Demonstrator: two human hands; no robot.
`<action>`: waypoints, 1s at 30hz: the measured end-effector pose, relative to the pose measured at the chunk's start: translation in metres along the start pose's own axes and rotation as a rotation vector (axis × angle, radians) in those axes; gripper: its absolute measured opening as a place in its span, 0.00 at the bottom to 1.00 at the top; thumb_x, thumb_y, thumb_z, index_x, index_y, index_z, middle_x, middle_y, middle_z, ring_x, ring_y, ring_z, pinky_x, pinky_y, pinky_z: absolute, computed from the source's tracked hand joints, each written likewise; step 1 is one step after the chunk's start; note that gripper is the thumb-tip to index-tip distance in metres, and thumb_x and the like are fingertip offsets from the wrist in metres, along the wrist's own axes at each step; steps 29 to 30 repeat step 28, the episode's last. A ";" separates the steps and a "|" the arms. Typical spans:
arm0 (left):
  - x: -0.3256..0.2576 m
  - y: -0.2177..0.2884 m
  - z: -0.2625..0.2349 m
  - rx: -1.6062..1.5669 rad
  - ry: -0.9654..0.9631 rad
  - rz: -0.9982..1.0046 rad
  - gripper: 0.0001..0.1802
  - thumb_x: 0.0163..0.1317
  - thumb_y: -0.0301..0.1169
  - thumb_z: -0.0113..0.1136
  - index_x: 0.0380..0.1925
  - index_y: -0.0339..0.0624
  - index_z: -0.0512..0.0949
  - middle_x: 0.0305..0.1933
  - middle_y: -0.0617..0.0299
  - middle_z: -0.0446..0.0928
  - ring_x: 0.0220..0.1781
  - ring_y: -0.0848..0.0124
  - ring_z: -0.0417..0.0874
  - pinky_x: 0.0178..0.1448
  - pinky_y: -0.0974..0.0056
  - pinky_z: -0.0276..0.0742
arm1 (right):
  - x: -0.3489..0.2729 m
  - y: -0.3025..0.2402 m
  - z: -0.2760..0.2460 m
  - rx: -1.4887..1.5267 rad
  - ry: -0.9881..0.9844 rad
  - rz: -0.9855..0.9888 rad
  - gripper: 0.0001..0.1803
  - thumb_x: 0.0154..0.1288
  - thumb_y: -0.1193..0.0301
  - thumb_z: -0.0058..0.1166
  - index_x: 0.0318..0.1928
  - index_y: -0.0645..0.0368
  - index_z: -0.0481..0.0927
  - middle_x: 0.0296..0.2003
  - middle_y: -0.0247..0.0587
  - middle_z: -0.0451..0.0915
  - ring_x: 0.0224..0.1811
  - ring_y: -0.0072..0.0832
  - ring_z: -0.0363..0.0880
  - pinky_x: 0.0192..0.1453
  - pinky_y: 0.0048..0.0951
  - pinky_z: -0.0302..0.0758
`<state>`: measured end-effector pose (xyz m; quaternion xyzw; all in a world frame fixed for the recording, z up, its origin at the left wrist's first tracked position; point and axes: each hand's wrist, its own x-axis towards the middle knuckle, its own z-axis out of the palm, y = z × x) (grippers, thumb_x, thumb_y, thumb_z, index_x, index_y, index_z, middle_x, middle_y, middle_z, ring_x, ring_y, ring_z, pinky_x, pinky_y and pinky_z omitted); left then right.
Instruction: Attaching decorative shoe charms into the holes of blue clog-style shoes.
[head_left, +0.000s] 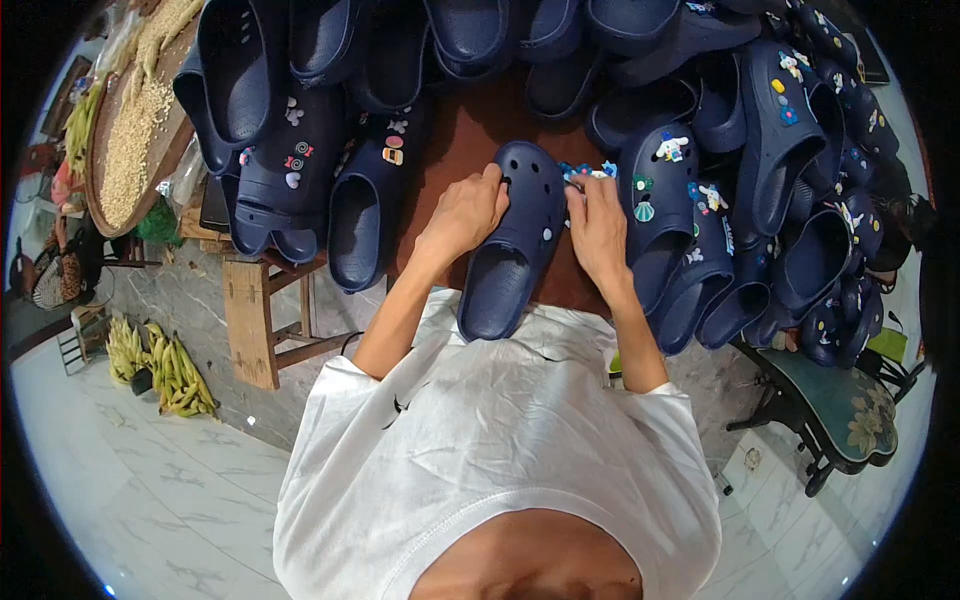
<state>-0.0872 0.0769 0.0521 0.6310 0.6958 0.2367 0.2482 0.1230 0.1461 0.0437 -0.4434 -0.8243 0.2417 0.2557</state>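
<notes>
A navy blue clog [527, 205] with round holes in its toe lies in front of me, its heel end close to my shirt. One small pale charm sits near its right side. My left hand [468, 214] is closed on the clog's left edge, fingertips at the toe. Beside the clog's right edge, my right hand [598, 225] has its fingers bent together; what they hold, if anything, is hidden. Just beyond those fingers lies a small heap of colourful shoe charms [588, 170], partly covered by the hand.
Many navy clogs with charms [668, 200] crowd the right side, and a row of plain clogs [470, 30] lines the far side. Decorated clogs [365, 190] stand at left. Further out are a round tray of pale kernels [135, 150], a wooden stool [255, 325], corn cobs [178, 375] and a dark chair [840, 420].
</notes>
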 end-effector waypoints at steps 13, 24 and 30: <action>-0.001 0.000 -0.007 -0.099 -0.014 0.048 0.12 0.71 0.34 0.51 0.37 0.35 0.68 0.35 0.37 0.79 0.39 0.37 0.80 0.42 0.42 0.74 | -0.042 -0.021 0.025 0.125 -0.006 0.109 0.26 0.73 0.61 0.51 0.62 0.65 0.68 0.52 0.57 0.67 0.53 0.52 0.72 0.58 0.46 0.70; -0.065 0.007 0.009 -0.489 0.335 -0.168 0.10 0.67 0.31 0.59 0.44 0.36 0.77 0.38 0.52 0.78 0.36 0.63 0.84 0.43 0.60 0.79 | 0.009 -0.019 -0.002 0.280 -0.031 0.062 0.09 0.67 0.69 0.58 0.45 0.60 0.81 0.38 0.44 0.77 0.43 0.42 0.77 0.51 0.39 0.72; -0.076 0.014 0.013 -0.535 0.370 -0.107 0.18 0.61 0.31 0.65 0.50 0.35 0.76 0.46 0.51 0.77 0.46 0.58 0.83 0.50 0.60 0.79 | 0.034 -0.032 0.005 0.202 -0.243 -0.232 0.17 0.63 0.64 0.63 0.50 0.55 0.81 0.44 0.44 0.78 0.49 0.42 0.76 0.54 0.41 0.72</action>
